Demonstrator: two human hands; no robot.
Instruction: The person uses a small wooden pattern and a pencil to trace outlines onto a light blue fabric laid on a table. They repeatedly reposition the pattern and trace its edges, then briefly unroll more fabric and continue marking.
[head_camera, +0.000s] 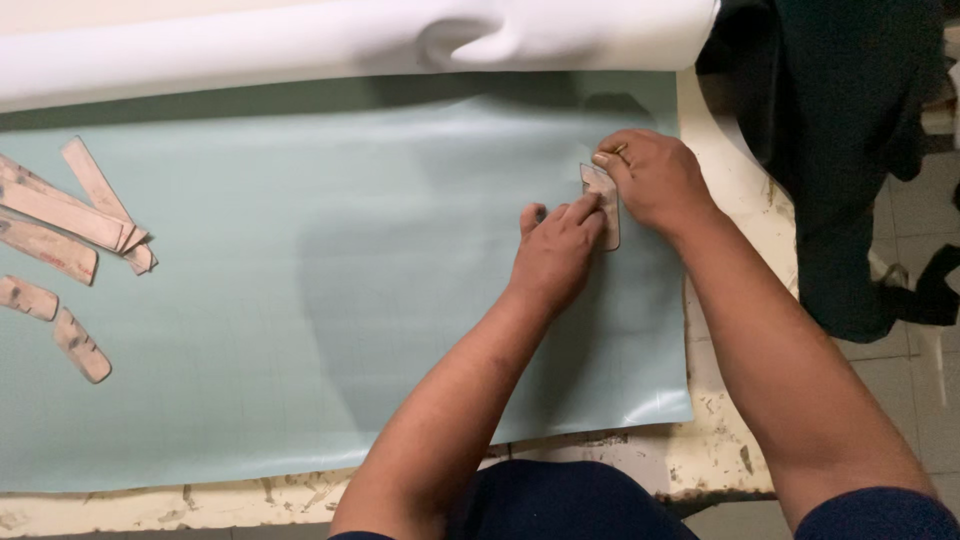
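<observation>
- Pale green sheet (300, 300) lies flat over a worn, paint-chipped white table (720, 460); the sheet's right edge stops just short of the table's right edge.
- Small flat template (603, 205), tan with a rounded lower end, sits on the sheet near its right edge, toward the far side.
- Left hand (555, 255) lies palm down just left of the template, fingertips pressed onto its lower part, fingers close together, pinning it rather than gripping it.
- Right hand (650, 180) rests at the template's upper end, fingers curled inward and touching it; a ring shows on one finger. Cannot tell whether anything is pinched under those fingers.
- Both forearms reach in from the near edge; dark blue clothing shows at the bottom.
- White roll of material (350, 40) lies across the far side of the table, just beyond the sheet.
- Loose pile of long tan strips (70, 215) lies on the sheet's left part, well apart from the hands; some overlap.
- Dark cloth (840, 150) hangs beside the table on the right, above a tiled floor (900, 390).
</observation>
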